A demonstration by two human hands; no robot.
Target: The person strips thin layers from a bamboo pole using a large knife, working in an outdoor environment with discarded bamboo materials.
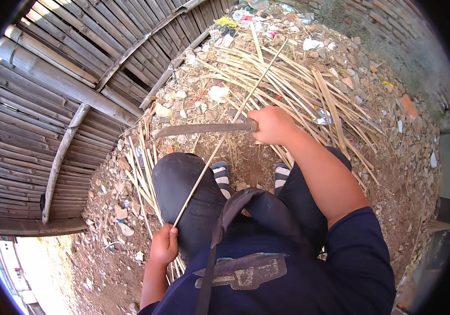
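Note:
My left hand [164,245], beside my left thigh, is closed round the lower end of a long thin bamboo strip [199,178]. This strip slants up and to the right, past my left knee, toward the far pile. My right hand [275,125] is closed on the handle of a machete [193,129], whose long dark blade points left. Blade and strip cross just beyond my knees; I cannot tell whether they touch. My right fingers hide most of the handle.
Many pale bamboo strips [293,92] lie heaped on the ground ahead, and several more strips [143,176] lie by my left leg. A bamboo slat wall [46,126] stands at the left. Rubble and litter [314,43] cover the ground toward a brick wall [388,23].

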